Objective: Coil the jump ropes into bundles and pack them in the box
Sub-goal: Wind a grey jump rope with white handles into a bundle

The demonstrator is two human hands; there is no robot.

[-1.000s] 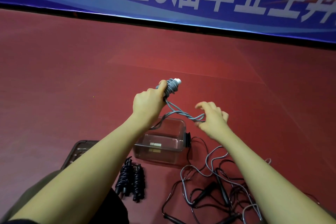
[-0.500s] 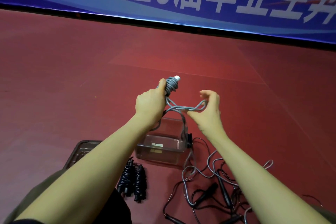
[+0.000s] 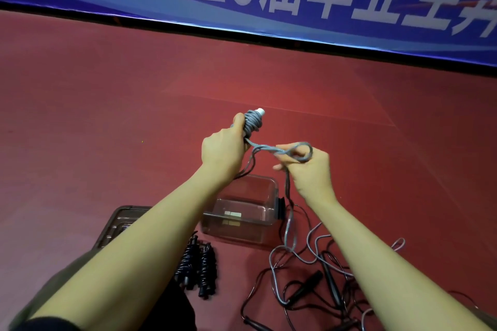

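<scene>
Grey jump rope point(image 3: 271, 148) in mid-air above the box, partly wound: tight grey coil point(image 3: 252, 122) wrapped round the handles, white handle tip poking out top. Left hand point(image 3: 224, 153) fisted round the handle bundle, thumb up against the coil. Doubled strand runs from coil to right hand point(image 3: 309, 169), which pinches a loop of it, fingers curled; rest of the grey cord hangs down past the wrist to the floor point(image 3: 107, 115). Clear plastic box point(image 3: 242, 220) sits on the floor below the hands, looks empty, nothing packed as far as visible. Box lid point(image 3: 121, 219) lies left of it, partly hidden by the forearm. Two black coiled bundles point(image 3: 197, 266) lie on the floor just beside the box, finished but not in it. Loose tangle point(image 3: 317, 277) of grey and black ropes right of the box, uncoiled.

Progress judgement: early-to-middle. Two bundles done, one winding with a long tail left, at least one more black rope in the tangle, all packing still to do.
</scene>
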